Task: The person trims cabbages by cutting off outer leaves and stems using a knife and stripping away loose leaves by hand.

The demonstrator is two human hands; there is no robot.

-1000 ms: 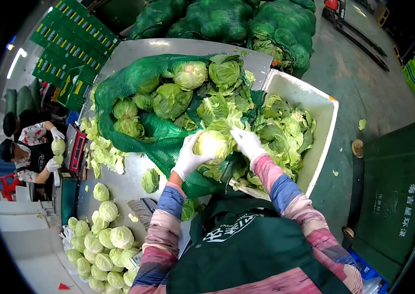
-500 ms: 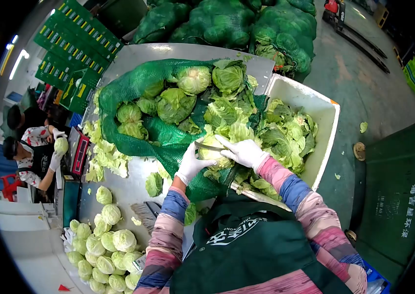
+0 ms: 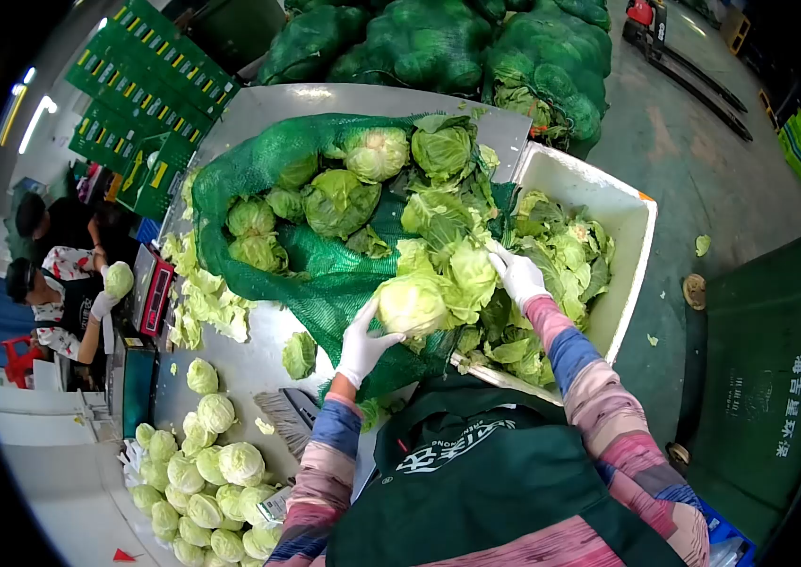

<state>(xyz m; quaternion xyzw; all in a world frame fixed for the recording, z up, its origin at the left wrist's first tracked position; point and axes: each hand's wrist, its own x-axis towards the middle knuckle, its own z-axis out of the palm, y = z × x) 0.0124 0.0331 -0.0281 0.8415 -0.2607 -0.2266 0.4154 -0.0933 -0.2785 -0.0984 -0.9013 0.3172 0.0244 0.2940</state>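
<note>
A pale green cabbage (image 3: 413, 304) sits over the edge of the green mesh sack (image 3: 325, 279). My gloved left hand (image 3: 362, 347) grips it from the left, thumb along its near side. My gloved right hand (image 3: 519, 277) is at the right edge of a loose outer cabbage leaf (image 3: 472, 274), fingers closed on it. The knife is not visible now. Whole cabbages, including a leafy one (image 3: 340, 203) and a paler one (image 3: 377, 154), lie in the opened sack.
A white foam box (image 3: 629, 248) of trimmed leaves stands at right. Trimmed cabbages (image 3: 202, 472) are piled at lower left, near a brush (image 3: 284, 419). Leaf scraps lie on the metal table (image 3: 273, 326). A co-worker (image 3: 65, 302) holds a cabbage beside a red scale (image 3: 156, 298).
My right hand has moved right and slightly up, away from the cabbage, with a leaf peeled outward. The knife has gone from sight. My left hand stays on the cabbage, its cut face now showing.
</note>
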